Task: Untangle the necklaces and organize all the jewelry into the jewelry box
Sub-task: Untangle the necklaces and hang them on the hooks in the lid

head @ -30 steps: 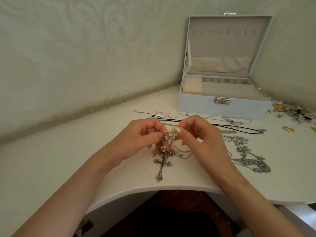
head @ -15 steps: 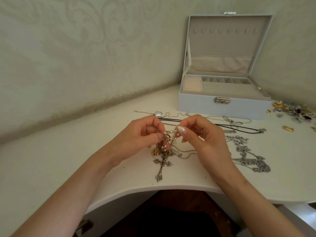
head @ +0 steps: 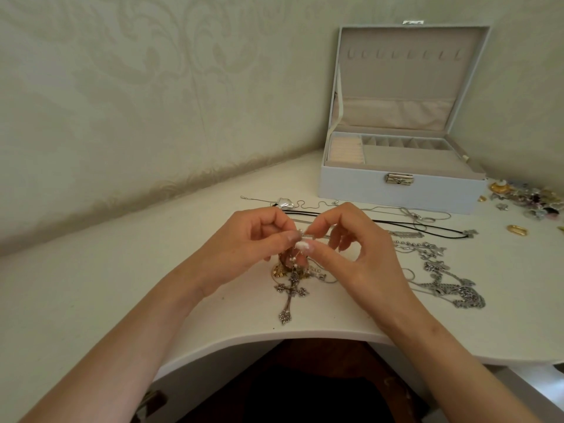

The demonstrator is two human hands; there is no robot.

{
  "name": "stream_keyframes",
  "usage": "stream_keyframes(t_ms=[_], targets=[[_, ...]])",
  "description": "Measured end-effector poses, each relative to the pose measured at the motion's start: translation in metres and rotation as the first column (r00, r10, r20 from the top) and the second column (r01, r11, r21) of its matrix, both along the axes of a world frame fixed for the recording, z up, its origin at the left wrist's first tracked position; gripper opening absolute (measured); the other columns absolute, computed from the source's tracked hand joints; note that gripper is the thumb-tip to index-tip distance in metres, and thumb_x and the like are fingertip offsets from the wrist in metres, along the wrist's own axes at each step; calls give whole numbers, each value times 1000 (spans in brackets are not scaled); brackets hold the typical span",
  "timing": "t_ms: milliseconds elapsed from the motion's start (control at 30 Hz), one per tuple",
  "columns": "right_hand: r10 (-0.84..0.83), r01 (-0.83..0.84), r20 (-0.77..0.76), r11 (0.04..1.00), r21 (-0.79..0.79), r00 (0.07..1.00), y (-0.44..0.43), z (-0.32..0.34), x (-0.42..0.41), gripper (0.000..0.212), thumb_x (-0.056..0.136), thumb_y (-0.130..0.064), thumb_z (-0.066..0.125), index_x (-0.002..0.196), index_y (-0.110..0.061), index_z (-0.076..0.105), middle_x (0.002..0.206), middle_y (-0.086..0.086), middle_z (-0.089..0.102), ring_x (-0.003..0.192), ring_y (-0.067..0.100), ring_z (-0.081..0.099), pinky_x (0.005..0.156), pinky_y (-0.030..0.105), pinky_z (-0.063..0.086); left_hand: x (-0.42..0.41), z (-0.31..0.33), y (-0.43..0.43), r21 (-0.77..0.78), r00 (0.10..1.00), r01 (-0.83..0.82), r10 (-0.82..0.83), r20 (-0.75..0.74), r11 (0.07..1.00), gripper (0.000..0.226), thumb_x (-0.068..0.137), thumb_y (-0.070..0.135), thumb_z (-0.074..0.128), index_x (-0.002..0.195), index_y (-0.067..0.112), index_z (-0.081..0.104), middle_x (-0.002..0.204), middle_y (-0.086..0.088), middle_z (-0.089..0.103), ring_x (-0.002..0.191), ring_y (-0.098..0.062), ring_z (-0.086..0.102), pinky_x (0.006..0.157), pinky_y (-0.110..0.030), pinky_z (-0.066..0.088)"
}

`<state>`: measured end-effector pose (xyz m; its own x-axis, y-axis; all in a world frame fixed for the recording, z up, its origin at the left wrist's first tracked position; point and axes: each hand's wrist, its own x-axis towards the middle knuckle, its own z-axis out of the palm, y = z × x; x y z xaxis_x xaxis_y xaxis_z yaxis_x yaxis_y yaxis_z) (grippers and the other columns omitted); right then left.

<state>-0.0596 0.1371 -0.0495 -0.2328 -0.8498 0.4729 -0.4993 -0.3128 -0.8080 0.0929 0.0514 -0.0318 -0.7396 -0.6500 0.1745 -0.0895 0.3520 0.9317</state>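
White curved desk [head: 122, 270] under pale patterned wallpaper, with a knot being picked at near its front edge.

The left hand [head: 244, 248] and right hand [head: 351, 257] meet fingertip to fingertip. Each pinches the fine pearl-beaded chain [head: 295, 261] bunched between them, just above the desk. Below them lie an ornate silver cross pendant [head: 290, 293] and a gold piece [head: 278, 270], seemingly caught in the same tangle. A heap of silver chains [head: 451, 288] sits right of the right hand, and the pale grey jewellery box [head: 351, 184] stands open beyond. Tugging outward could tighten the knot or snap the thin strand, and lifting might drag the cross over the edge.
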Motion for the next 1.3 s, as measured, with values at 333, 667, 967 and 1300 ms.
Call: stream_keyframes(t_ms=[333,667,967,1300], targets=[[15,-21,106,998,56,994,-1,0,-1,14,78,-12,73,71,-19,62,67,-14,63,63,2,48,66,16,39,0,2,1,-18,1000,-21,22,20,1000,16,85,26,55,83,15,65,64,11,61,58,-3,50,58,-17,40],[-19,11,142,998,56,990,-4,-2,-3,16,83,-8,66,73,-21,65,72,-6,67,69,11,57,68,19,43,0,2,2,-12,999,-21,21,30,1000,14,92,8,51,87,12,64,62,13,62,54,1,47,55,-15,37],[-10,8,131,1000,18,991,-3,-2,-2,9,85,-15,66,78,-20,64,75,-7,67,67,11,56,65,15,43,1,5,5,49,999,38,-37,-11,998,7,86,1,58,88,7,61,69,8,69,60,2,59,58,-7,41],[28,-30,130,999,14,991,-1,-2,-2,16,80,-6,70,76,-13,56,81,-10,67,76,12,59,70,22,49,-1,3,2,-18,999,-35,35,-10,999,8,89,3,56,85,9,59,65,11,66,55,3,52,52,-11,37]])
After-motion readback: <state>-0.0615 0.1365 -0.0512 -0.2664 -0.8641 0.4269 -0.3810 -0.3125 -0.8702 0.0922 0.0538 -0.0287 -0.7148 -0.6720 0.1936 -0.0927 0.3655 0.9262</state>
